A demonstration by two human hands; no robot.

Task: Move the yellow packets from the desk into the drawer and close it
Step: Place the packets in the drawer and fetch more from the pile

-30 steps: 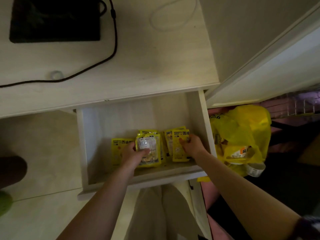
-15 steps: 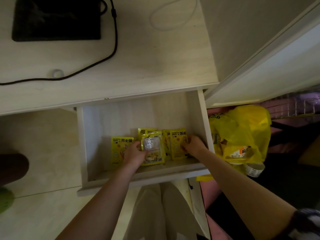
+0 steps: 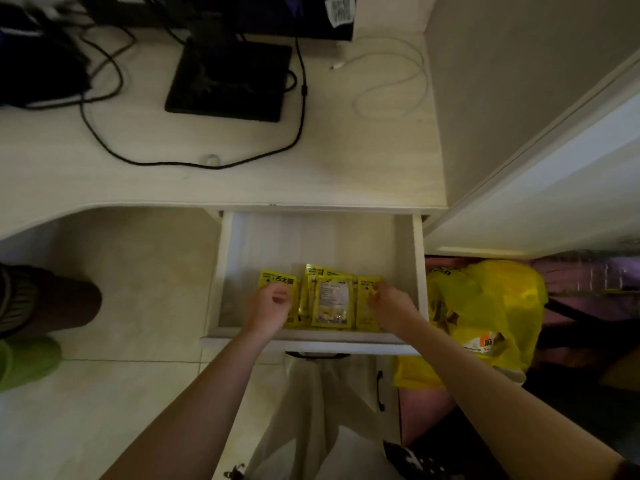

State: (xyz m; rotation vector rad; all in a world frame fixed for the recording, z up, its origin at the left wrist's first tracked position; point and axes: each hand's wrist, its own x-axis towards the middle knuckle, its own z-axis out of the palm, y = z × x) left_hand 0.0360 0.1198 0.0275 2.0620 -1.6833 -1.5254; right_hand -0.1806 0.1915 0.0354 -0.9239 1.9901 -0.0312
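Observation:
The white drawer point(image 3: 311, 342) stands pulled out under the desk point(image 3: 311, 181). Several yellow packets lie in a row against its front wall: a left one point(image 3: 277, 278), a middle one with a clear window point(image 3: 333, 301) and a right one point(image 3: 364, 308). My left hand point(image 3: 272, 304) hovers over the left packet, fingers loosely curled, holding nothing. My right hand point(image 3: 389, 303) is over the right packet, its fingertips touching the packet's upper corner. No yellow packet shows on the desk top.
A black monitor base point(image 3: 228, 81), black cables point(image 3: 299, 109) and a white cable point(image 3: 391, 81) lie on the desk. A yellow plastic bag point(image 3: 491, 306) sits right of the drawer. A person's foot in a green slipper point(image 3: 24, 362) is at the left.
My left hand has let go of the middle packet and moved left. My right hand has loosened on the right packets. The packets now lie flat in the drawer; my view tilted up.

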